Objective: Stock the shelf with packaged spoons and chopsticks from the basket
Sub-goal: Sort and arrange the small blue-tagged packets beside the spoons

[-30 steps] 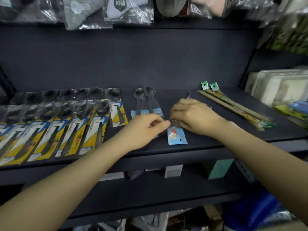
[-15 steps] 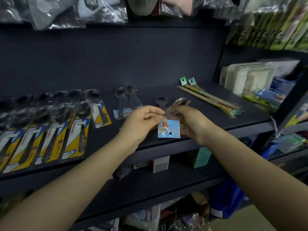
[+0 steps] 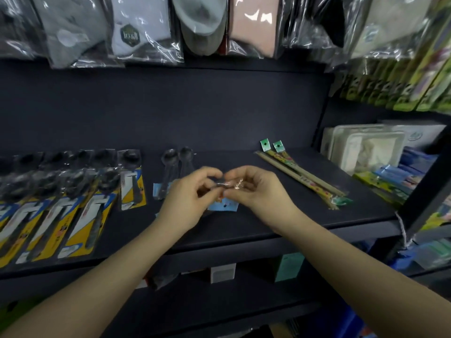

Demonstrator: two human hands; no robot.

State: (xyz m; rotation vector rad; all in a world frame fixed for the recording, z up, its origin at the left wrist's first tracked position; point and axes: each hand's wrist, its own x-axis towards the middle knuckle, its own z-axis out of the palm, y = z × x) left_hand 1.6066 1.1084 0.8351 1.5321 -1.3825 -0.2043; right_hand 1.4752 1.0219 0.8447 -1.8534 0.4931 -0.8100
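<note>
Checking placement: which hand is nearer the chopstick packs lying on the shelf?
Right. The right hand is just left of the chopstick packs, gripping a spoon packet; the left hand grips it from farther left.

Hands: left hand (image 3: pixel 189 196) and right hand (image 3: pixel 258 189) meet above the dark shelf (image 3: pixel 268 223), fingers curled, pinching a clear-wrapped spoon packet (image 3: pixel 223 203) between them; its blue card hangs below, and the spoon itself is blurred, perhaps bowl-up.
Behind the left hand: two packaged spoons (image 3: pixel 175 167) lie side by side, bowls toward the back wall.
Shelf, left: rows of yellow-carded spoon packs (image 3: pixel 80 215) overlap.
Shelf, right: two chopstick packets (image 3: pixel 300 173) with green tags lie diagonally, touching.
Above: bagged socks (image 3: pixel 144 28) hang.
Far right: pale trays (image 3: pixel 366 147) stand on a neighbouring shelf.
</note>
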